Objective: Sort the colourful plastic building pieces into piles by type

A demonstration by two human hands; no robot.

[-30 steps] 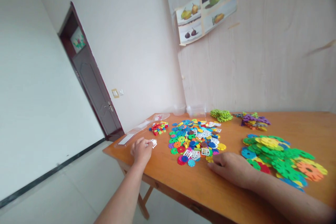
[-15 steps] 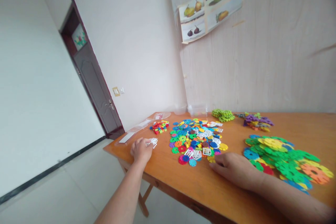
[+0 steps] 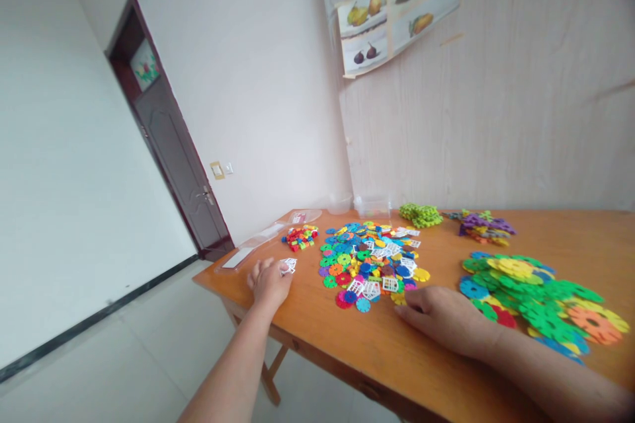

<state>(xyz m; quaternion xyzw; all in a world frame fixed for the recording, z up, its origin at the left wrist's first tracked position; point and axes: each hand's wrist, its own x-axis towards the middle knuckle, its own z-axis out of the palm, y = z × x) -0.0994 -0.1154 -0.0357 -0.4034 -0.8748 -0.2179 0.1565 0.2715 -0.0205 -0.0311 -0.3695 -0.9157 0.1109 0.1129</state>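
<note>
My left hand (image 3: 270,283) rests low over the table's left end, its fingers spread. White lattice window pieces (image 3: 288,266) lie at its thumb side, partly covered by the hand. My right hand (image 3: 446,317) lies on the wood at the near right of a mixed pile, loosely bent, with a gap between thumb and fingers. A yellow notched disc (image 3: 399,299) sits by its fingertips. The pile (image 3: 342,259) holds colourful notched discs and more white window pieces (image 3: 371,289). Behind my right wrist spreads a heap of large flower-shaped discs (image 3: 546,304).
Small red and yellow blocks (image 3: 300,238) lie behind my left hand. Clear plastic packaging (image 3: 248,252) runs along the table's left edge. At the back stand clear containers (image 3: 373,205), lime green pieces (image 3: 421,215) and purple pieces (image 3: 489,225). The wooden table (image 3: 317,317) meets the wall behind.
My left hand has shifted slightly right, covering a bit more of the white window pieces, and its fingers look more spread. My right hand stays in place. The view has tilted slightly.
</note>
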